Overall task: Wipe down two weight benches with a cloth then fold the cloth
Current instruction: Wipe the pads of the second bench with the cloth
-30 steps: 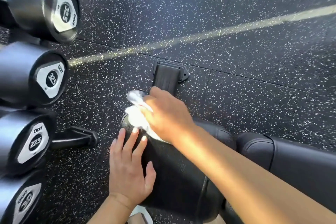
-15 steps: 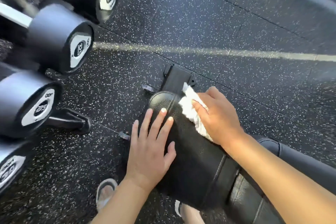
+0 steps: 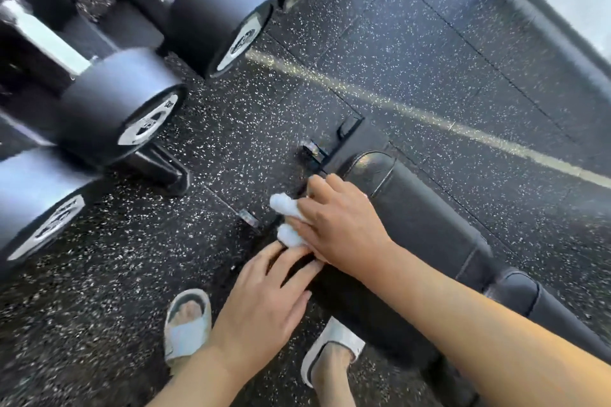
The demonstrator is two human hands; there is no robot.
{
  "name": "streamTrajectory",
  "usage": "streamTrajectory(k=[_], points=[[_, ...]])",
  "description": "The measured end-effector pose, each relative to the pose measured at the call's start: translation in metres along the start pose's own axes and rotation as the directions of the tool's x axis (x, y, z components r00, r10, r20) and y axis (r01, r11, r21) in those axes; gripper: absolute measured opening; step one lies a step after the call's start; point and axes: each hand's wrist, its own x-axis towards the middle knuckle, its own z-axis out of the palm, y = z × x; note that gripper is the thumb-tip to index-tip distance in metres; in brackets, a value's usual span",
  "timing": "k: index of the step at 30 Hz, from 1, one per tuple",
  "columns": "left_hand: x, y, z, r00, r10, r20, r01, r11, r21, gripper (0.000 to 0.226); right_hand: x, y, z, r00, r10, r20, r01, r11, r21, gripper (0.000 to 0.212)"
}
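The cloth (image 3: 288, 221), white and bunched, sits at the near side edge of the bench (image 3: 413, 208), close to its end pad, and shows as two small lumps poking out from under the right hand (image 3: 344, 228). That hand lies over it with fingers spread and curled down onto it, pressing it against the black upholstery. The left hand (image 3: 264, 301) rests just beside it on the same edge, fingers straight and close together, flat on the pad and holding nothing; its fingertips nearly meet the right hand, though whether they touch the cloth I cannot tell. The step in hand looks to be wiping this bench, at the side of its end section. The next move likely calls for steady downward pressure while drawing the cloth along the rest of the pad toward the second cushion (image 3: 515, 294), with the left hand bracing or moving clear. Both feet in pale sandals (image 3: 186, 324) stand on the speckled floor (image 3: 429, 59) below. Dumbbells (image 3: 125, 109) sit racked to the left, well apart from the bench.
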Motion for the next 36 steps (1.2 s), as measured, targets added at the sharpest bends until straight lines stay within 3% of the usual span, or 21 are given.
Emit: streamTrajectory(k=[3,5,7,9,12,14,17,21,24,27,29,32,34,36], points=[[0.005,-0.005,-0.01,0.997,0.052,0.05,-0.053,0.998,0.019,0.043,0.011,0.032,-0.011,0.999,-0.04,0.004,0.041,0.996,-0.073,0.04],[0.013,-0.004,-0.017,0.997,0.057,0.052,-0.057,0.998,0.002,0.038,0.031,0.054,-0.019,0.993,0.081,-0.088,-0.093,0.986,-0.135,0.045],[0.014,-0.003,-0.022,0.998,0.045,0.043,-0.044,0.999,-0.021,0.038,0.049,0.066,-0.019,0.954,0.293,-0.068,-0.3,0.939,-0.169,0.053],[0.008,-0.001,-0.023,0.999,0.033,0.034,-0.032,0.999,-0.038,0.044,0.052,0.064,-0.013,0.928,0.365,-0.068,-0.371,0.902,-0.219,0.053],[-0.008,-0.001,-0.023,0.999,0.003,0.044,0.0,0.996,-0.088,0.049,0.034,0.021,-0.003,0.969,0.224,-0.106,-0.24,0.957,-0.165,0.034],[-0.017,-0.005,-0.025,0.999,-0.015,0.045,0.02,0.993,-0.119,0.046,0.017,-0.018,0.012,0.995,0.087,-0.057,-0.094,0.987,-0.132,0.023],[-0.034,-0.014,-0.028,0.998,0.01,0.068,-0.003,0.994,-0.107,0.035,0.002,-0.054,0.03,0.998,-0.041,0.048,0.044,0.996,-0.075,0.03],[-0.049,-0.022,-0.029,0.995,-0.018,0.095,0.027,0.995,-0.098,0.046,0.004,-0.028,0.019,0.989,-0.151,-0.006,0.151,0.989,-0.007,0.033],[-0.034,-0.021,-0.03,0.996,-0.065,0.064,0.073,0.99,-0.122,0.046,0.016,0.025,-0.004,0.984,0.067,-0.167,-0.078,0.995,-0.06,0.032],[-0.005,-0.014,-0.03,0.996,-0.061,0.061,0.069,0.988,-0.139,0.047,0.027,0.066,-0.021,0.878,0.371,-0.302,-0.395,0.918,-0.021,0.026],[0.016,-0.011,-0.032,0.998,-0.041,0.053,0.048,0.99,-0.135,0.045,0.019,0.065,-0.018,0.831,0.457,-0.317,-0.477,0.879,0.016,0.032],[0.042,-0.012,-0.038,0.997,-0.078,0.022,0.08,0.986,-0.144,0.035,-0.02,0.022,0.001,0.845,0.411,-0.342,-0.411,0.908,0.075,0.023],[0.057,-0.015,-0.045,0.991,-0.135,-0.018,0.13,0.978,-0.163,0.03,-0.059,-0.011,0.018,0.894,0.315,-0.32,-0.284,0.948,0.141,0.022],[0.07,-0.016,-0.05,0.988,-0.151,-0.043,0.143,0.978,-0.154,0.029,-0.092,-0.026,0.03,0.936,0.2,-0.289,-0.157,0.974,0.165,0.036]])
